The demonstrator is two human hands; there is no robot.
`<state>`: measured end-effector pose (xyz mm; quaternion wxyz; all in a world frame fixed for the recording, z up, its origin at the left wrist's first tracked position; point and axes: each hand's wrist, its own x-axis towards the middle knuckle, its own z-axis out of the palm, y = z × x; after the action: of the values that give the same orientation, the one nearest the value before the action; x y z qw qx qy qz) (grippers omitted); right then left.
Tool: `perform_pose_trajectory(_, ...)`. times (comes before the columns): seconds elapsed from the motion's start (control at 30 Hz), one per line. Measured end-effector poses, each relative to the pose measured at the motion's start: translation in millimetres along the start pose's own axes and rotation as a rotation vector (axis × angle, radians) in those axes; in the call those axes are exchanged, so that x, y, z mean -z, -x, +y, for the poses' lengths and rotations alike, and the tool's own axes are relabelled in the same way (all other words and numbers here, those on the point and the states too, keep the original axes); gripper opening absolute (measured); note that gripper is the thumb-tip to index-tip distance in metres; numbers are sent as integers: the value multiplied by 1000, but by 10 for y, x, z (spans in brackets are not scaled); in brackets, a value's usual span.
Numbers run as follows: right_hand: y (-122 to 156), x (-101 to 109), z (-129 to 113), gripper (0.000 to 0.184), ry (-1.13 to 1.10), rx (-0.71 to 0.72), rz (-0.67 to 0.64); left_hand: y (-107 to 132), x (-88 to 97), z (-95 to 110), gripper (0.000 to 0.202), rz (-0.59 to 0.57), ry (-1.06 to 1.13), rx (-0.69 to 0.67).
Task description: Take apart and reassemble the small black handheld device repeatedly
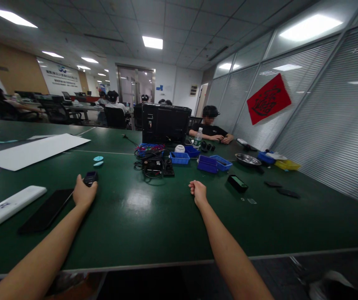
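- A small black device (91, 178) is held at the left of the desk (154, 233), its near end covered by the left hand (84, 195), whose fingers and thumb are closed about its sides.
- The right hand (198, 191) is curled into a loose fist; whether anything is enclosed cannot be told.
- The device is judged light, stiff and smooth-cased, best gripped by its sides.
- Its visible end is pointed away from the wearer; its long axis, partly hidden, cannot be confirmed.
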<state>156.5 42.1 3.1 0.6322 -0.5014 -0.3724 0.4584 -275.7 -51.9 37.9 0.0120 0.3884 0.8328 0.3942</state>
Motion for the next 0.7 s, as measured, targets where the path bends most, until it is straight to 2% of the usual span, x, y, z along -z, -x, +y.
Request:
perform_pose_trajectory(0.1,24,-4,-32,17,11,-5,-4,159,-10,113,77,-63,-3,4)
perform_pose_trajectory(0.23,12,3,-14,17,30,-2,-6,451,-119,340,75,-175,31,-86)
perform_pose_trajectory(0.5,-40,15,41,18,-11,-7,-6,1045,-573,843,74,-351,139,-223)
perform_pose_trajectory(0.7,-52,25,27,18,-5,-22,19,1439,-946,1290,75,-450,340,-235)
